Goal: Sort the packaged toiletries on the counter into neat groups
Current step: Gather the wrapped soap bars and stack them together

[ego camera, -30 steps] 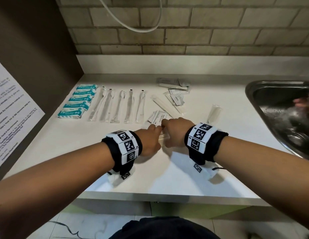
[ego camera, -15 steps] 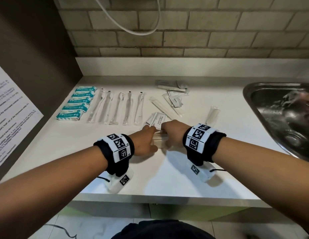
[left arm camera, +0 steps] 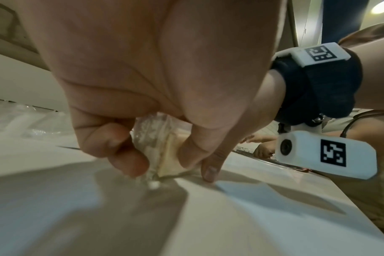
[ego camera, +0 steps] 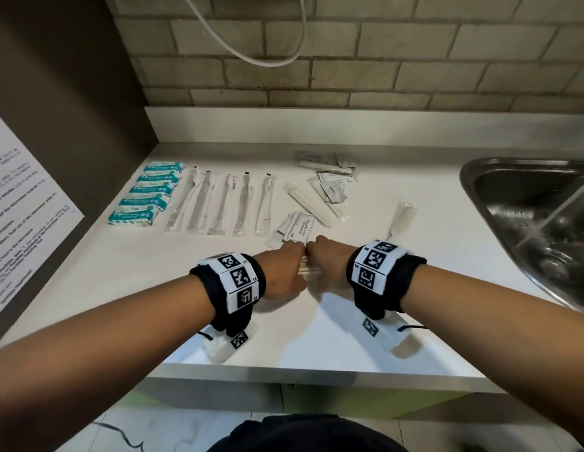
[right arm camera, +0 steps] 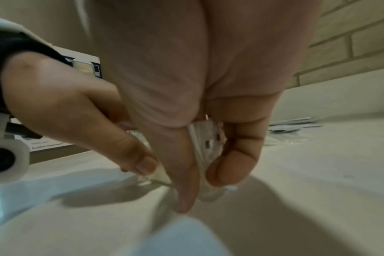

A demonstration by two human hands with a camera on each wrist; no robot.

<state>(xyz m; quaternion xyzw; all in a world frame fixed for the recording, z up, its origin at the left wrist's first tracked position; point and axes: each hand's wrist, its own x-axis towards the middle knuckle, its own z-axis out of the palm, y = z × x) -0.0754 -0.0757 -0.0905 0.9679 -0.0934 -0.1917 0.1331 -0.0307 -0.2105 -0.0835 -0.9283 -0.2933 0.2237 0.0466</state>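
Both hands meet at the middle of the white counter around a small bundle of clear-wrapped packets that stands on end on the surface. My left hand curls its fingers and thumb round the bundle from the left. My right hand pinches the same bundle between its thumb and curled fingers. Most of the bundle is hidden by the knuckles in the head view. Just beyond the hands lie white sachets.
At the back left are a row of teal packets and a row of wrapped toothbrushes. Long white packets, a loose sachet pile and one clear packet lie farther right. A steel sink is at the right, and a paper notice hangs at the left.
Both hands stay on the bundle at the same spot. The small gap between them seen half a second ago has closed again.
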